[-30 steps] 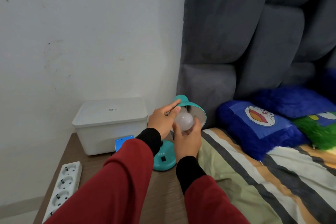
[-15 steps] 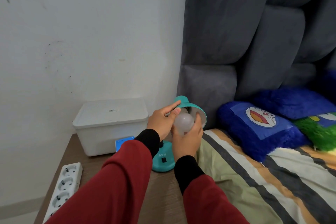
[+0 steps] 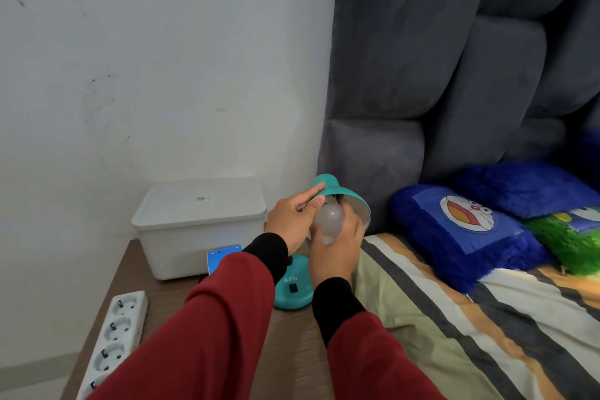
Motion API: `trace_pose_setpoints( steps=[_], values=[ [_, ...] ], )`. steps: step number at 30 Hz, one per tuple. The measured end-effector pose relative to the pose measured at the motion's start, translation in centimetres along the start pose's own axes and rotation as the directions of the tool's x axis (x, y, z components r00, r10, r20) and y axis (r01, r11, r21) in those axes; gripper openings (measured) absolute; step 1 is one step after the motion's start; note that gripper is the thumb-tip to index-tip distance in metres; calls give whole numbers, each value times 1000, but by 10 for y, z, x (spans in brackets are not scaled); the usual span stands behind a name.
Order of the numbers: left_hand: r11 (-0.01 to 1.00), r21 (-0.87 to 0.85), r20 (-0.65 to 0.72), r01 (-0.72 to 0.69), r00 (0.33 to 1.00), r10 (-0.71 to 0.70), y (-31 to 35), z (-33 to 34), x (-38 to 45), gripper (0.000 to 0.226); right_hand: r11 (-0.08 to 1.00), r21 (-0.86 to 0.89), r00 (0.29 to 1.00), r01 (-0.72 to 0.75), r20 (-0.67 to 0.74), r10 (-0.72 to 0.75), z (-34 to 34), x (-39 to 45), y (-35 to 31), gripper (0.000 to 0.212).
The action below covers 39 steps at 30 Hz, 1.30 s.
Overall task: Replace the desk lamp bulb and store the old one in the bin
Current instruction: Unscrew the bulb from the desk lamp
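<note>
Bulb [image 3: 328, 221] sitting lower in the right hand [image 3: 334, 250] than half a second ago, more of its frosted globe clear of the teal lamp shade [image 3: 350, 204]. Probably unscrewing, nearly free, though socket hidden, so cannot tell whether threads are out. Left of the lamp: white lidded bin [image 3: 198, 224] on the tabletop [image 3: 168, 299], shut, with a power strip [image 3: 113, 341] nearer the camera. Left hand [image 3: 292, 221] steadying the shade, fingers [image 3: 311, 193] pinched on its neck, unchanged. Right hand's fingers curled around the bulb from below. Right of the lamp: striped bed [image 3: 454, 318]. Next, likely: lift bulb away, open bin lid.
</note>
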<state>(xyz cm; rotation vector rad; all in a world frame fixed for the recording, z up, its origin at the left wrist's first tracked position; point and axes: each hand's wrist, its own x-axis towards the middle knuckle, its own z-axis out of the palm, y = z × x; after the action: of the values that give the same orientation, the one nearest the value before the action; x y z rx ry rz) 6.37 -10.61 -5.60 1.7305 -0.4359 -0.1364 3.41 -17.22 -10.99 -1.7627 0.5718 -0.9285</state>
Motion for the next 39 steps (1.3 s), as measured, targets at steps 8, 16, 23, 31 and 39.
trace_pose_setpoints(
  steps=[8,16,23,31,39],
  values=[
    [1000,11,-5,-7,1000,7,0,1,-1,33,998,-40,999,39,14,-39,-1,-2,1,71],
    [1000,0,-9,5,1000,-5,0,1,-1,33,998,-33,999,48,17,-48,-1,0,2,69],
    [1000,10,-15,-2,1000,3,-1,2,-1,33,999,-35,999,6,47,-5,-4,-2,3,72],
    [1000,-4,-11,-4,1000,4,0,2,0,34,995,-57,994,86,69,-82,-6,-3,0,65],
    [1000,16,-21,3,1000,-3,2,2,-2,33,999,-34,996,-7,91,11,-6,-2,3,66]
  ],
)
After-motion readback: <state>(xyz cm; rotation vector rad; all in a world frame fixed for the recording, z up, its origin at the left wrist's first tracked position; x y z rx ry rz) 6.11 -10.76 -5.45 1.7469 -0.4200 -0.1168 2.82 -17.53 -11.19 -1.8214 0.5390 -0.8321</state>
